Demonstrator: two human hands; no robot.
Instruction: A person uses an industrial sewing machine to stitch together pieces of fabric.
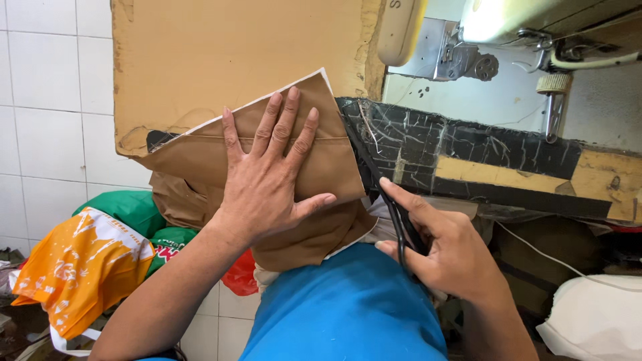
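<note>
Both forearms were bare, with no sleeves, watch or bracelet in view. The left hand (267, 180) and right hand (445, 251) wore no gloves and no rings that could be seen; the fingernails were short. A bright blue garment (348, 307), smooth and plain, filled the lower centre of the frame.

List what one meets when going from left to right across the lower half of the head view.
Orange plastic bag → green bag → left hand flat on the brown cloth → right hand with its grip around black scissors → white bag.
</note>
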